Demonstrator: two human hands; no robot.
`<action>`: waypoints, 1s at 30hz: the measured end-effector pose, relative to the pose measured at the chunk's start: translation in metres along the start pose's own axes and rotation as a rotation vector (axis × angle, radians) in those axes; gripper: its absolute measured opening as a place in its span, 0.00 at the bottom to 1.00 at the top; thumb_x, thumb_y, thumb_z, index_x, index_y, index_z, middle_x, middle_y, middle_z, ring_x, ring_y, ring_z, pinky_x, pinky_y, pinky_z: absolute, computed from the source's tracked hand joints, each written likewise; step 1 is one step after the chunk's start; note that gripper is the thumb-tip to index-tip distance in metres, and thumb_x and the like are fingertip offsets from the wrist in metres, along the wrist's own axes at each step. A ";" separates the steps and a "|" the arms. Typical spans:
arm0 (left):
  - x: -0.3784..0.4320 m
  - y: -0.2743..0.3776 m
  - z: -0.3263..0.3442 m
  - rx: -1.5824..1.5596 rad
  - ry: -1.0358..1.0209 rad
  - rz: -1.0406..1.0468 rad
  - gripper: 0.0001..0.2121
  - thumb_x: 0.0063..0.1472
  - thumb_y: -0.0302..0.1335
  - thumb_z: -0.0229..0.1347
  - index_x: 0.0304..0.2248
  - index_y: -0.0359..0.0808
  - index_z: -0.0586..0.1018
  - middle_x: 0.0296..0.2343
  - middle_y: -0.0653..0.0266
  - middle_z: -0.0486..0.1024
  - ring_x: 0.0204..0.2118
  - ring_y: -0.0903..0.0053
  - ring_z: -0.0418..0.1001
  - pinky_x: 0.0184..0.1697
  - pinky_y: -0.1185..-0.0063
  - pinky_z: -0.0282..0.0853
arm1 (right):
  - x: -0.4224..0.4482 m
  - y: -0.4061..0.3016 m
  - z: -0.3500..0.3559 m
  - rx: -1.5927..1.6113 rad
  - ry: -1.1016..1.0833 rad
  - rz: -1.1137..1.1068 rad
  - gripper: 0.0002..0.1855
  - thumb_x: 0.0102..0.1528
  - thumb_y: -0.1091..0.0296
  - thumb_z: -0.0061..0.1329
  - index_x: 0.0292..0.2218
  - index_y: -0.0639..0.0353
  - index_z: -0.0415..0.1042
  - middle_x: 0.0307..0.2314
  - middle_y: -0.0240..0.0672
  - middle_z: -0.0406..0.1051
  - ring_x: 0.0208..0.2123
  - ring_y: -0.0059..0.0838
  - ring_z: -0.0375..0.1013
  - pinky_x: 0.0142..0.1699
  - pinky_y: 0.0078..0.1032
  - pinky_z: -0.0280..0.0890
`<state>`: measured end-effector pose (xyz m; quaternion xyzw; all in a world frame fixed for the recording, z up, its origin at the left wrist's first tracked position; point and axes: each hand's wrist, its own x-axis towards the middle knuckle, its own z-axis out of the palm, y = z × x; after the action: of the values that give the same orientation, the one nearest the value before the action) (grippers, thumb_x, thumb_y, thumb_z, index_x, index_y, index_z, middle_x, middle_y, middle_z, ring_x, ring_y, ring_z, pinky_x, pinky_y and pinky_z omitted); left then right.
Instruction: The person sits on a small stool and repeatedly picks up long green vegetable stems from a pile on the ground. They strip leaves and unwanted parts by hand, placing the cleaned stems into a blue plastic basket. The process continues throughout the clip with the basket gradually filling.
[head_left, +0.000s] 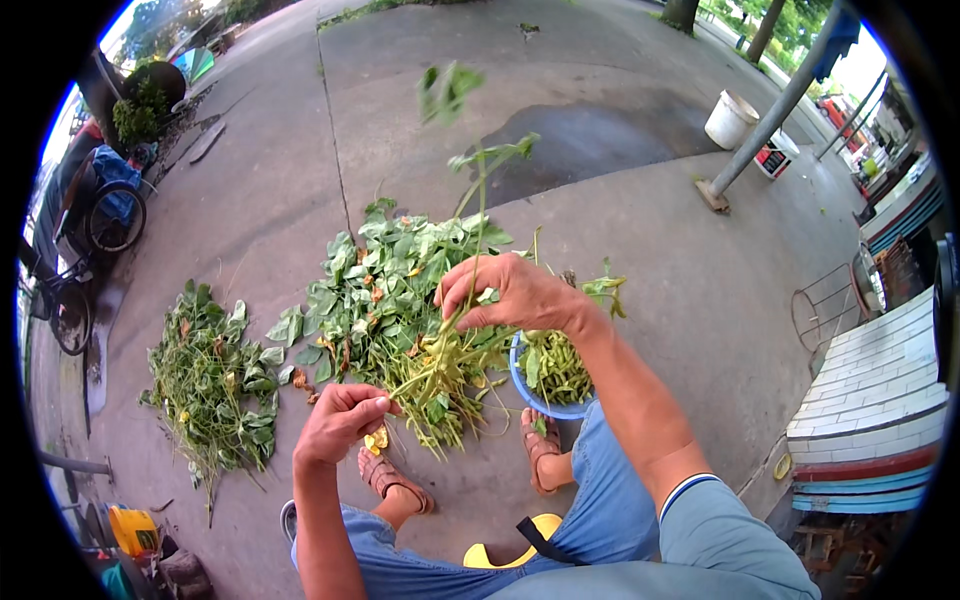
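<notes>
Between my two hands stretches a green bean plant stalk (429, 367) with pods and a few leaves. My left hand (349, 420) pinches its lower end between thumb and fingers. Higher up and to the right, my right hand (502, 292) grips the same plant, whose thin leafy top rises above the fingers and is partly blurred. Below my hands a large heap of leafy bean plants (405, 262) lies on the concrete. A blue basin (523, 386) holding green pods (555, 364) stands beside the heap, partly hidden by my right forearm.
Another pile of stalks and leaves (217, 382) lies at left. My sandalled feet (390, 480) are near the main heap. A metal post (772, 112) and white buckets (731, 120) stand at upper right, by a wet patch (585, 146). A white-tiled structure (870, 375) is at right, a wheeled cart (112, 210) far left.
</notes>
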<state>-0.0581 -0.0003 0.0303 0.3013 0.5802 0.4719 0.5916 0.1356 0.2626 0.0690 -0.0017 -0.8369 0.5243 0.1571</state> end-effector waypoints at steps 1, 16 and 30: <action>0.000 0.000 -0.001 -0.015 -0.005 -0.001 0.11 0.62 0.30 0.57 0.32 0.27 0.81 0.15 0.77 0.65 0.16 0.92 0.56 0.18 0.88 0.47 | -0.001 -0.001 0.000 -0.118 0.050 0.007 0.10 0.48 0.74 0.61 0.35 0.59 0.79 0.36 0.33 0.76 0.44 0.25 0.72 0.50 0.26 0.67; 0.010 -0.005 0.010 -0.116 0.045 0.032 0.09 0.63 0.29 0.55 0.32 0.29 0.81 0.13 0.79 0.62 0.14 0.93 0.52 0.16 0.88 0.43 | 0.003 0.008 0.024 0.191 0.285 0.233 0.11 0.60 0.66 0.51 0.39 0.63 0.77 0.25 0.26 0.73 0.24 0.14 0.69 0.29 0.18 0.65; 0.006 -0.001 0.045 0.259 0.087 -0.050 0.19 0.68 0.36 0.48 0.24 0.31 0.77 0.11 0.76 0.60 0.15 0.88 0.57 0.18 0.82 0.52 | 0.006 0.063 0.045 -0.983 0.517 0.136 0.10 0.59 0.65 0.48 0.29 0.60 0.64 0.26 0.42 0.71 0.23 0.47 0.74 0.26 0.40 0.67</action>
<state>-0.0147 0.0140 0.0334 0.3397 0.6686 0.3910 0.5335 0.1077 0.2526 -0.0023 -0.2572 -0.9152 0.0641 0.3036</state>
